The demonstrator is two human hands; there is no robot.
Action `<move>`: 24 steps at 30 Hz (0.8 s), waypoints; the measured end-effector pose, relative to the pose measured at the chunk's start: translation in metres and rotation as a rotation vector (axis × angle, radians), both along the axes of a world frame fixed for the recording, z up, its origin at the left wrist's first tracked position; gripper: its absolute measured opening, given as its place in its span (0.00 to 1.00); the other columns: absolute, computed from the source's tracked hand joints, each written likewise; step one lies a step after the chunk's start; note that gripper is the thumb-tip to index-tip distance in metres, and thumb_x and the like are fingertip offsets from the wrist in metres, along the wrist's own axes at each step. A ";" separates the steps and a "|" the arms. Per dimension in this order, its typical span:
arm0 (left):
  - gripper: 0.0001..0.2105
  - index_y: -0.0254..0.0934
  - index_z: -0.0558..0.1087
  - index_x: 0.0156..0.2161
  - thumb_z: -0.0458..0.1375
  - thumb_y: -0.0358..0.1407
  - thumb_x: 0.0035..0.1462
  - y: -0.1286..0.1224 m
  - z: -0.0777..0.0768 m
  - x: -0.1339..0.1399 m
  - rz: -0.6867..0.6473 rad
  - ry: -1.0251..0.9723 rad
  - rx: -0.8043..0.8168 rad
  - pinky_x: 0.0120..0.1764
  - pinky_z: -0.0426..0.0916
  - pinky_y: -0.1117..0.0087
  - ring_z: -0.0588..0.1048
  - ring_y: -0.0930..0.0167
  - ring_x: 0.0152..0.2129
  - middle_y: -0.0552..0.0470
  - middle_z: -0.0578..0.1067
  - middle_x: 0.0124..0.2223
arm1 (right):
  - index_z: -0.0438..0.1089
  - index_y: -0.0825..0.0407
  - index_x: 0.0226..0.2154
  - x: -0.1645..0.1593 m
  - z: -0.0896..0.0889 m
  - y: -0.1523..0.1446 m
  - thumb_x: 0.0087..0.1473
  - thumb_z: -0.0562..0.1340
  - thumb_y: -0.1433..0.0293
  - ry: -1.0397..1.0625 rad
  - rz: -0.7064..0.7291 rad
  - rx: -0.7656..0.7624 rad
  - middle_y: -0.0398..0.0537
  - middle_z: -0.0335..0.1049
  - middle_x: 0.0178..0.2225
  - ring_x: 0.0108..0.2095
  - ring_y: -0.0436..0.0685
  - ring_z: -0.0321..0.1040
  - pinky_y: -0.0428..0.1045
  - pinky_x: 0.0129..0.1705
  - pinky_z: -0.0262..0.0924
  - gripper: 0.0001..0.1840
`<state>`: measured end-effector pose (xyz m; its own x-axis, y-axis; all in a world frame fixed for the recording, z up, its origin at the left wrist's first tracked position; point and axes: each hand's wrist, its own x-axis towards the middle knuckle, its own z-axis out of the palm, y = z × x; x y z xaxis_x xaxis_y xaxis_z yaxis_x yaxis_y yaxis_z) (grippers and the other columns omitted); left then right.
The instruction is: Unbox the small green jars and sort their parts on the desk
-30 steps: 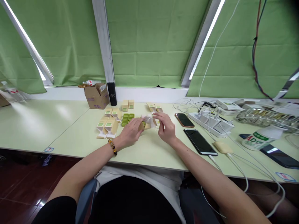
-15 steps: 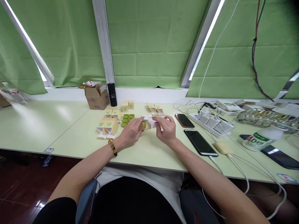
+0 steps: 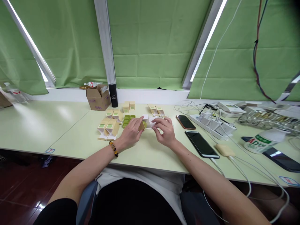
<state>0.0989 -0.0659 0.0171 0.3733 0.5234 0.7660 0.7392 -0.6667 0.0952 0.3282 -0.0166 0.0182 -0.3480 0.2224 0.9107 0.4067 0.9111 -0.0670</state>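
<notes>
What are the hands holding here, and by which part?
Both hold one small open carton: left hand at its tan left end, right hand at its white flaps.

White bottle (image 3: 263,141) with green label reading "AD", lettering on cardboard box (image 3: 97,97) too small to read

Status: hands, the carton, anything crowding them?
Left hand and right hand both on small carton, flaps open. Green pots just behind it; phone right.

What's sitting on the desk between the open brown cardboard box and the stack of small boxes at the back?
In the head view, a black cylindrical bottle stands upright between the cardboard box and the small boxes, close beside the cardboard box.
</notes>
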 end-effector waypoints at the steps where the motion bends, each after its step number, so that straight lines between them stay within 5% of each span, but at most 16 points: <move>1: 0.34 0.37 0.50 0.75 0.57 0.33 0.68 0.000 0.000 0.000 0.001 0.000 0.010 0.57 0.74 0.45 0.73 0.53 0.58 0.34 0.73 0.60 | 0.72 0.47 0.30 0.000 0.000 0.000 0.66 0.61 0.69 0.000 0.004 -0.013 0.49 0.82 0.42 0.41 0.60 0.78 0.61 0.50 0.57 0.11; 6: 0.33 0.36 0.50 0.75 0.55 0.32 0.69 -0.003 0.003 0.001 0.029 0.078 0.054 0.56 0.75 0.46 0.73 0.53 0.58 0.35 0.74 0.59 | 0.70 0.48 0.27 -0.007 -0.005 0.000 0.66 0.63 0.66 -0.019 0.001 -0.110 0.47 0.81 0.38 0.38 0.58 0.77 0.60 0.48 0.57 0.14; 13: 0.28 0.33 0.54 0.73 0.50 0.30 0.72 -0.010 0.005 0.006 0.054 0.246 0.129 0.54 0.77 0.52 0.73 0.54 0.60 0.33 0.73 0.59 | 0.72 0.48 0.33 -0.020 -0.009 -0.004 0.61 0.66 0.69 0.040 -0.042 -0.352 0.45 0.77 0.35 0.33 0.56 0.72 0.58 0.46 0.57 0.04; 24: 0.28 0.34 0.55 0.74 0.51 0.31 0.72 -0.008 0.007 0.003 0.134 0.208 0.114 0.55 0.77 0.51 0.71 0.54 0.59 0.33 0.73 0.59 | 0.66 0.47 0.30 -0.015 -0.007 -0.002 0.60 0.68 0.51 0.413 0.196 -0.691 0.54 0.79 0.45 0.45 0.62 0.76 0.59 0.50 0.70 0.19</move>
